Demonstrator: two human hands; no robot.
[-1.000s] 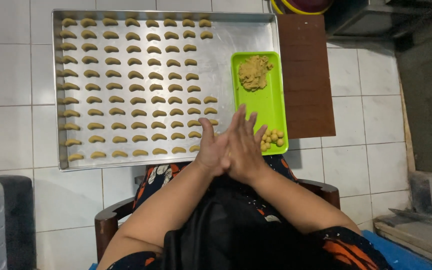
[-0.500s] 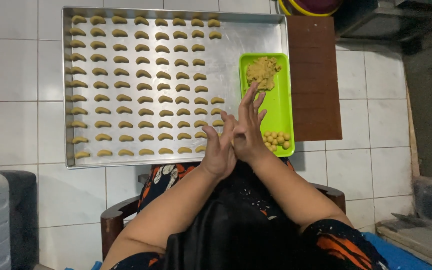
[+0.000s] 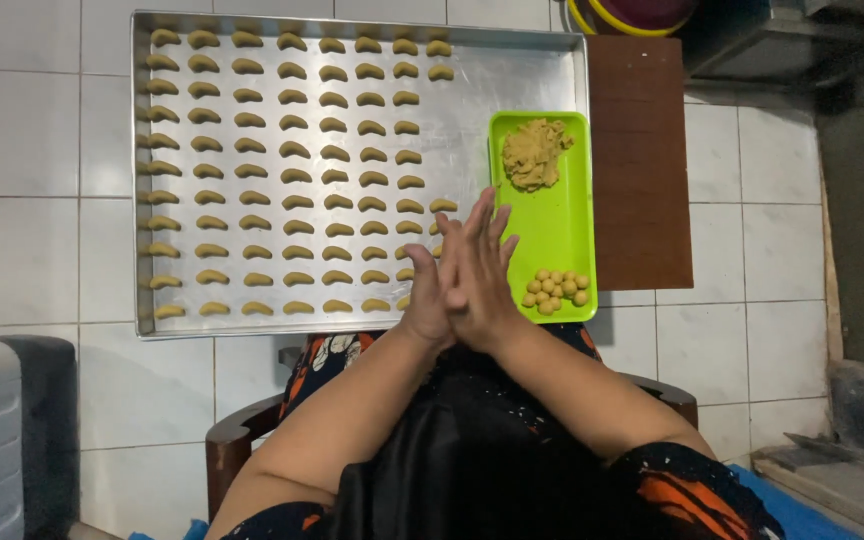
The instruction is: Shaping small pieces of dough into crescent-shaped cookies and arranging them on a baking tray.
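Seen from the head camera, the person's left hand [image 3: 430, 295] and right hand [image 3: 482, 270] meet palm to palm above the near edge of the large rectangular metal baking tray [image 3: 512, 90]. The fingers [image 3: 477, 225] are straight and slightly fanned, gripping nothing visible; whether a piece of dough lies between the palms cannot be told. Just right of the hands, the small bright-green plastic tray [image 3: 562, 230] carries a cluster of small round dough balls [image 3: 554, 290] at its near end and a rough lump of yellowish dough [image 3: 534, 152] at its far end. Beyond the hands, rows of crescent-shaped dough pieces [image 3: 297, 150] fill most of the metal tray, which rests on a white tiled floor [image 3: 12, 150]. For even rolling, light, steady palm pressure would seem best.
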